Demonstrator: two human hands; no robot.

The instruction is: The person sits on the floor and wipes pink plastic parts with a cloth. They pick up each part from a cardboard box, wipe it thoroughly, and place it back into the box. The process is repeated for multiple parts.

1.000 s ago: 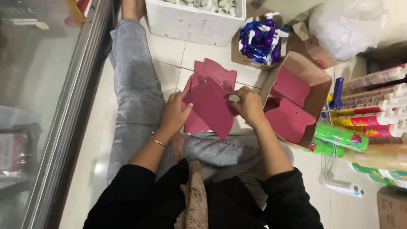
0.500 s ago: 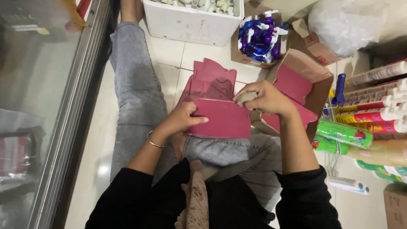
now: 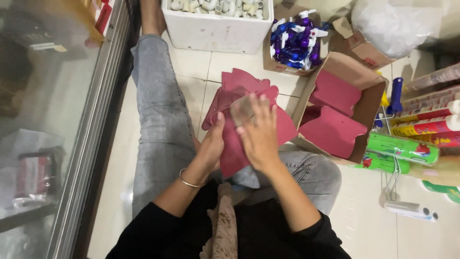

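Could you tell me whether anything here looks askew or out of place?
Nothing looks spilled or damaged. The brown carton lies tipped with its flaps open, and the dark red pieces beyond both hands sit in a loose, uneven pile on the floor tiles.

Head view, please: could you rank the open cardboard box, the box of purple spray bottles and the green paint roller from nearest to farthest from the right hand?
Measured from the right hand:
1. Open cardboard box with dark red sheets inside, just to its right on the floor.
2. Box of purple spray bottles, up beyond the hand, beside the white foam box.
3. Green paint roller, far right, past the cardboard box.
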